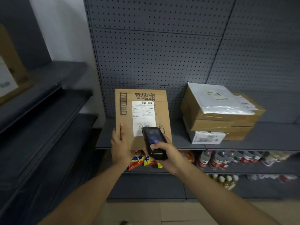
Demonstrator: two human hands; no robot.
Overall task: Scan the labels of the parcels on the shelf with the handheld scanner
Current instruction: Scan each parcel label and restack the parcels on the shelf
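Right now the left hand props the box upright on the shelf; the right hand grips the scanner, seemingly overlapping the label, so the barcode may misread.

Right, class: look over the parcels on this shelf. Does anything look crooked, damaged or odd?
The brown cardboard box under the black handheld scanner has its printed characters upside down. The stack of taped brown boxes sits skewed, topped by a white plastic mailer. No damage shows.
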